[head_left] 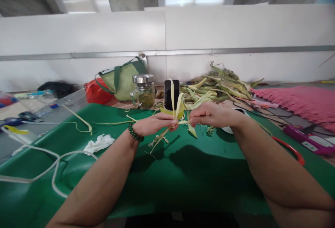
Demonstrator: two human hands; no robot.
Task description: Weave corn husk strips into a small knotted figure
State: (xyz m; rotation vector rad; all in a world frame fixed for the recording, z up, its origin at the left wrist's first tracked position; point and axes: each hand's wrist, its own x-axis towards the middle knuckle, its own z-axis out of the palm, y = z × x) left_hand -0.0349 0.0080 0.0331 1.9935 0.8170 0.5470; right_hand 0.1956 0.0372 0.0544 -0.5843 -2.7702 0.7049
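My left hand (163,120), with a green bead bracelet (135,132) at the wrist, pinches a small bundle of pale corn husk strips (178,106). Two strips rise above the fingers, and thin ends hang down below them. My right hand (202,114) is closed on the end of a strip that runs sideways from the bundle, stretched between both hands. A loose bit of husk (192,131) shows under the right fingers. Both hands are above the green mat (199,186). Behind the strips a phone (168,93) stands upright, with a yellow tape roll (170,111) at its foot.
A heap of husks (225,81) lies at the back right. A glass jar (143,93) and a green bag (125,81) stand at the back left. A crumpled tissue (99,143) and white cord (56,165) lie left, a red handle (290,148) and purple power strip (310,140) right.
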